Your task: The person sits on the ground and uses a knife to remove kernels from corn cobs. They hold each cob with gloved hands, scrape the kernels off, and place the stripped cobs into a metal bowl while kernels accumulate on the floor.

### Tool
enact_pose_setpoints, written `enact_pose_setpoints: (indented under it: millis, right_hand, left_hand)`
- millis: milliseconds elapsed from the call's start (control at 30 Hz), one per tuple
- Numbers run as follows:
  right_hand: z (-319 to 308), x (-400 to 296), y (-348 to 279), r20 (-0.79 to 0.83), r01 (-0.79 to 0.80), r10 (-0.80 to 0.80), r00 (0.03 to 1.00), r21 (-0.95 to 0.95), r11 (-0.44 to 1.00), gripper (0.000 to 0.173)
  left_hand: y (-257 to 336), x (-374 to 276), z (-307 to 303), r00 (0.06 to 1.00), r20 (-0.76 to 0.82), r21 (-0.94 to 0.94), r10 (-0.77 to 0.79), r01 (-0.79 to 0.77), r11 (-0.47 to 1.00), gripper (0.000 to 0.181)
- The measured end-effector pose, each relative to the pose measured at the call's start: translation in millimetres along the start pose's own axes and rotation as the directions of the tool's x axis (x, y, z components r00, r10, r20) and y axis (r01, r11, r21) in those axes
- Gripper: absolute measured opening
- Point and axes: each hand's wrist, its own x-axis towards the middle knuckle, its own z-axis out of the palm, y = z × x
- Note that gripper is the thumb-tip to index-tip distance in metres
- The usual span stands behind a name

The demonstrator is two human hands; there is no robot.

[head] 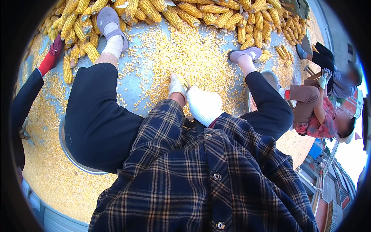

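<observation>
My left hand (176,86), in a pale glove, is closed around an ear of corn (181,80) just above the loose kernels. Most of that ear is hidden by the hand. Close against it on the right, my right hand (204,103) is curled in a thick white knit glove. A thin dark tool (185,85) shows at its fingertips, touching or nearly touching the ear; its full shape is hidden. Loose corn kernels (197,55) lie spread over the grey-blue ground between my feet. Beyond them rises a pile of husked ears of corn (188,11).
Metal basins sit beside my legs, one at the left (62,136) and one at the right (269,76). Two seated people (316,116) are at the right. Another person's leg with a red sock (46,64) reaches in at the left. More kernels (58,185) cover the ground behind.
</observation>
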Motion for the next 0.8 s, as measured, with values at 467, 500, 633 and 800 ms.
enact_pose_setpoints:
  millis: [467,500,633,800]
  right_hand:
    - [29,56,53,0.053,-0.122,0.111,0.992,0.332,0.935,0.027]
    - [22,52,54,0.032,-0.129,0.126,0.991,0.355,0.926,0.027]
    - [-2,13,53,-0.080,-0.061,0.092,0.993,0.329,0.942,0.023]
    - [-27,-39,38,-0.147,0.102,-0.087,0.985,0.097,0.990,0.016]
  left_hand:
    - [0,7,-9,0.992,0.123,0.151,0.014,-0.032,0.988,0.049]
    - [3,12,-11,0.989,0.147,0.072,0.013,-0.024,0.997,0.046]
    - [4,13,-13,0.978,0.204,-0.072,-0.032,0.048,0.996,0.038]
    - [7,20,-19,0.969,0.242,-0.063,-0.047,0.064,0.996,0.038]
